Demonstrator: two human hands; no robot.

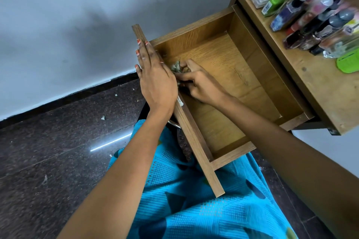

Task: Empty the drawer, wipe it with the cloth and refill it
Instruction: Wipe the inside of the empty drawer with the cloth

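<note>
My left hand (pixel 155 75) lies flat, fingers together, on the drawer (pixel 223 75) front; my right hand (pixel 202 83) clamps the cloth (pixel 175 68). I'd scrub that front corner firmly.

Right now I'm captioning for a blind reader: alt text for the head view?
A right hand presses a crumpled cloth into the emptied wooden drawer while the left hand steadies its front panel. Cosmetic bottles crowd the tabletop beside it.

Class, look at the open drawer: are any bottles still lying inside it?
No. The drawer shows bare wood, with only the right hand pressing a cloth inside.
</note>
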